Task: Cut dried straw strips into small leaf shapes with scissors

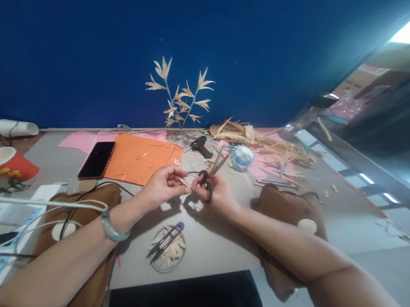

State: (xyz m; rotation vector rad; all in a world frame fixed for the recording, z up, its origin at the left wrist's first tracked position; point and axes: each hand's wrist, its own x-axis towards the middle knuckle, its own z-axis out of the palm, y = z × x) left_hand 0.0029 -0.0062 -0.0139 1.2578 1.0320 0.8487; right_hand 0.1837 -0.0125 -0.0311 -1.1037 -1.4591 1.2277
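Note:
My right hand (216,194) grips black-handled scissors (212,169), blades pointing up and away over the grey table (213,244). My left hand (163,185), with a pale green bangle (112,227) on the wrist, pinches a small pale strip that I cannot make out clearly, held against the right hand's fingers. Both hands meet above the table's middle.
Purple thread snips (166,240) lie on a small round dish near the front edge. An orange sheet (140,161), a black phone (97,160), a glue gun (200,146), a tape roll (242,157), dried straw (259,139), a red cup (8,164) and brown pouches (290,213) surround them. A straw bamboo sprig (181,95) stands on the blue wall.

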